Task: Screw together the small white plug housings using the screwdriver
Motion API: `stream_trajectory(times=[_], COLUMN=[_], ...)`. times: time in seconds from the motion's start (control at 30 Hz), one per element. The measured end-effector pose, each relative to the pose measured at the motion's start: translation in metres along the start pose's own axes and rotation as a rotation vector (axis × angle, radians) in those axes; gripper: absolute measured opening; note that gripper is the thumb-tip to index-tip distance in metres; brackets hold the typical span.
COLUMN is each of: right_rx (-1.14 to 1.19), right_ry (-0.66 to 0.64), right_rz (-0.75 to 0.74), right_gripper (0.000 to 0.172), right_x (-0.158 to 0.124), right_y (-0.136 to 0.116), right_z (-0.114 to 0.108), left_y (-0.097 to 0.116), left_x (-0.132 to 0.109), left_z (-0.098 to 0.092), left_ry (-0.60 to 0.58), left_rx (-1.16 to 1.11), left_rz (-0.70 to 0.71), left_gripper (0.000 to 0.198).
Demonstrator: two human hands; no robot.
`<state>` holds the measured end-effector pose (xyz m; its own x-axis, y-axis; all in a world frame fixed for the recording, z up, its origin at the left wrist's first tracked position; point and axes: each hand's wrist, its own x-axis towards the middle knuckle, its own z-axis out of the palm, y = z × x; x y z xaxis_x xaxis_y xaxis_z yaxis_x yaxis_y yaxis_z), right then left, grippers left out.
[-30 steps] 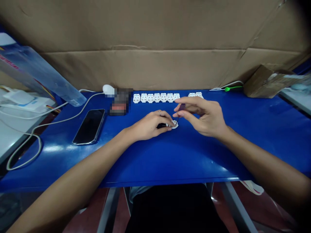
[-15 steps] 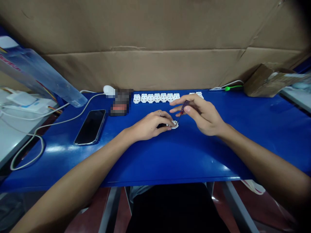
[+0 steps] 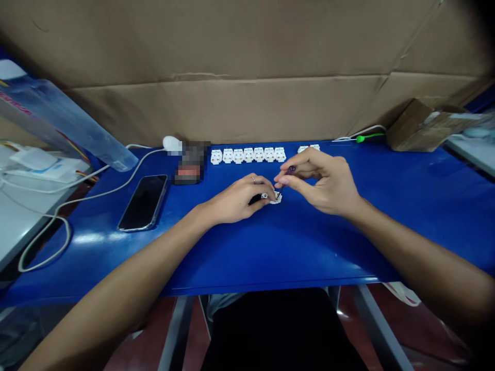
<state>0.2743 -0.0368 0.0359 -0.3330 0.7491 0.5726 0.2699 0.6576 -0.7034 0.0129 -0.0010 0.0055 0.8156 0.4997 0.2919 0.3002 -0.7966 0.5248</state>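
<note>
My left hand [image 3: 247, 198] is closed on a small white plastic part [image 3: 276, 198], holding it down on the blue tabletop [image 3: 247, 252]; the fingers hide much of it. Pinched in my right hand [image 3: 323, 183] is a screwdriver [image 3: 292, 169] with a dark purple handle. Its thin shaft slants down to the left, and its tip meets the white part. Behind my hands stands a row of several similar white parts [image 3: 248, 154]. Two more white parts [image 3: 308, 149] lie farther right, partly covered by my right hand.
A phone [image 3: 143, 203] lies at the left, with a white cable [image 3: 96, 195] curving round it. A pixelated object [image 3: 191, 162] sits behind. Toward the back right are a green-handled tool [image 3: 360, 138] and a cardboard box [image 3: 415, 126]. A cardboard wall [image 3: 247, 108] bounds the far edge.
The fingers of my right hand have moved down the screwdriver and closed round its handle, hiding more of the shaft. My left hand stays on the white part.
</note>
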Motion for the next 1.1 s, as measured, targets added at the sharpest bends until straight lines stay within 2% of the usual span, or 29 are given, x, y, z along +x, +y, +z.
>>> stream_trajectory(times=[0.2, 0.33, 0.4, 0.5, 0.6, 0.73, 0.9, 1.1], right_rx=[0.166, 0.274, 0.294, 0.299, 0.318, 0.364, 0.319, 0.269], right_ry=[-0.092, -0.142, -0.151, -0.124, -0.118, -0.225, -0.297, -0.212], right_rz=[0.047, 0.098, 0.083, 0.032, -0.008, 0.038, 0.003, 0.014], right_gripper=[0.020, 0.024, 0.023, 0.033, 0.036, 0.041, 0.029, 0.020], right_x=[-0.003, -0.006, -0.007, -0.008, -0.009, -0.007, -0.002, 0.002], right_y=[0.011, 0.014, 0.015, 0.018, 0.022, 0.021, 0.014, 0.011], right_z=[0.007, 0.013, 0.015, 0.018, 0.016, 0.008, 0.001, -0.001], left_y=[-0.004, -0.005, -0.004, -0.002, -0.002, -0.003, -0.003, -0.003], left_x=[0.001, 0.000, 0.000, 0.001, 0.001, 0.002, 0.002, 0.003], left_z=[0.003, 0.005, 0.004, 0.004, 0.003, 0.002, 0.003, 0.004], left_ry=[0.049, 0.055, 0.058, 0.039, 0.031, 0.034, 0.035, 0.037], left_rx=[-0.034, -0.038, -0.043, -0.032, -0.035, -0.049, -0.072, -0.072], left_rz=[0.000, -0.009, -0.012, -0.011, -0.012, 0.002, 0.011, -0.014], left_gripper=[0.017, 0.016, 0.015, 0.015, 0.015, 0.017, 0.014, 0.013])
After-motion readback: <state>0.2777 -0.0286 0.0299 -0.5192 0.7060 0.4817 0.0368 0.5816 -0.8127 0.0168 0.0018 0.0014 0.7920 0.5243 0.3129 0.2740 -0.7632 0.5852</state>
